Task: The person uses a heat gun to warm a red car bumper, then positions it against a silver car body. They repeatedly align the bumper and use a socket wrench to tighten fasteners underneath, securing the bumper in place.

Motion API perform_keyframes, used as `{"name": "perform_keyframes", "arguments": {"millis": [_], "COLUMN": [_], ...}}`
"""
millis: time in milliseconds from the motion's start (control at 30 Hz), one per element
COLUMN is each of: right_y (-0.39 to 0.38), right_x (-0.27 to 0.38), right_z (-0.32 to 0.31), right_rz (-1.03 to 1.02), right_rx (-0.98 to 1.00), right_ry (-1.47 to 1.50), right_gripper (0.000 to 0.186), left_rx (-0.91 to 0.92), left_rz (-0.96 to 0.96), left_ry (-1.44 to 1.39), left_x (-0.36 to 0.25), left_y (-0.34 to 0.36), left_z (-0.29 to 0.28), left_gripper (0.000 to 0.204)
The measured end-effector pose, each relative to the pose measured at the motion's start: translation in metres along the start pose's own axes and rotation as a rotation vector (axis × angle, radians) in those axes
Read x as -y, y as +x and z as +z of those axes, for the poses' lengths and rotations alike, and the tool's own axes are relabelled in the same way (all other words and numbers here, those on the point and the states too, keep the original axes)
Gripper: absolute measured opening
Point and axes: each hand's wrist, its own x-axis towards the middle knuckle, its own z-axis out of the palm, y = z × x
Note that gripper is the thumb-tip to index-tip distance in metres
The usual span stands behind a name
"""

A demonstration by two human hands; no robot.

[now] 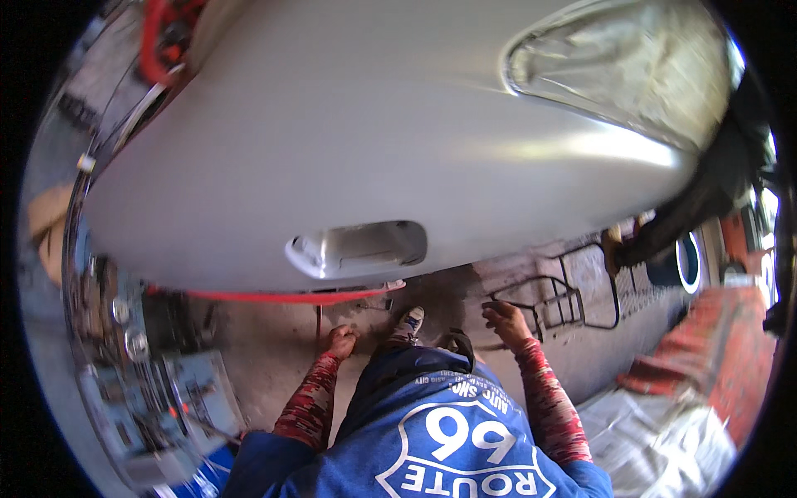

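Note:
A large grey car body panel (357,141) with a smooth, dull finish spreads in front of me. Low on it is an oblong recess (365,247). Plastic masking (639,70) covers the lamp-shaped area at upper right. My left hand (342,340) hangs below the panel's lower edge, fingers curled, and nothing shows in it. To the right, my right hand (508,324) has its fingers bent around a small dark object (496,307), whose kind I cannot make out. Both hands are apart from the panel. Patterned red sleeves cover my forearms.
A red strip (282,295) runs under the panel. Black metal frames (573,299) stand on the floor at right, near another person's dark-clothed arm or leg (706,199). Tools and parts crowd a bench (183,390) at left. Red sheeting (706,349) and pale plastic (656,440) lie at lower right.

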Motion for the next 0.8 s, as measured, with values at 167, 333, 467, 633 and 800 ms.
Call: {"name": "perform_keyframes", "arguments": {"millis": [167,333,467,633,800], "right_y": [0.033,0.028,0.033,0.051,0.072], "right_x": [0.015,0.002,-0.020,-0.030,-0.021], "right_z": [0.018,0.012,0.023,0.064,0.108], "right_rz": [-0.179,-0.111,-0.124,-0.156,-0.208], "right_rx": [0.238,0.426,0.520,0.548,0.250], "right_ry": [-0.288,-0.276,-0.302,-0.287,-0.189], "right_gripper": [0.036,0.036,0.035,0.035,0.035], "left_rx": [-0.141,-0.219,-0.102,-0.348,-0.505], "left_rz": [-0.227,0.184,-0.148,-0.266,-0.238], "left_ry": [-0.396,0.283,-0.051,-1.277,-0.704], "left_x": [0.086,0.166,0.204,0.207,0.167], "left_y": [-0.078,-0.162,-0.217,-0.240,-0.204], "left_z": [0.048,0.125,0.188,0.214,0.175], "left_gripper": [0.020,0.016,0.016,0.025,0.018]}}
